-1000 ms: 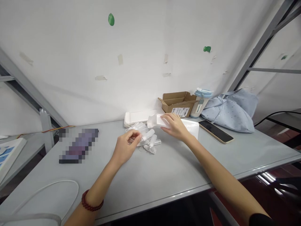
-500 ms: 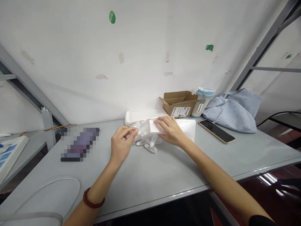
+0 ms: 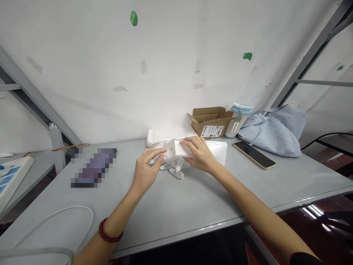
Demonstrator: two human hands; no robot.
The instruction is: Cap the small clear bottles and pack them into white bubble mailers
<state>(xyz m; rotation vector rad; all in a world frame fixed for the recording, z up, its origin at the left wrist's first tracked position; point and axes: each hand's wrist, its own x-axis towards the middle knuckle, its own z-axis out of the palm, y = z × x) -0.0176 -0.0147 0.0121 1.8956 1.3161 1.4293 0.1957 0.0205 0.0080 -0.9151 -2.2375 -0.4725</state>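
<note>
A white padded envelope (image 3: 219, 151) lies at the middle of the table, its mouth turned to the left. My right hand (image 3: 200, 154) grips it near that mouth, fingers over the top and thumb below. At the envelope's left end is my left hand (image 3: 150, 162), thumb and fingertips apart beside the opening; nothing clear shows between them. Under and between the hands sits a loose heap of small white items with loops in clear wrapping (image 3: 178, 171), partly hidden by the envelope and fingers.
Behind the envelope are a stack of white envelopes (image 3: 171, 136), an open cardboard box (image 3: 211, 121) and a lidded cup (image 3: 235, 123). To the right lie a phone (image 3: 253, 154) and a light blue cloth bag (image 3: 273, 132). A blurred-out item (image 3: 96, 167) and a white cable (image 3: 68, 209) lie left.
My left hand has moved slightly right to the envelope's mouth, and its pinched fingers have come apart. My right hand keeps its grip on the envelope.
</note>
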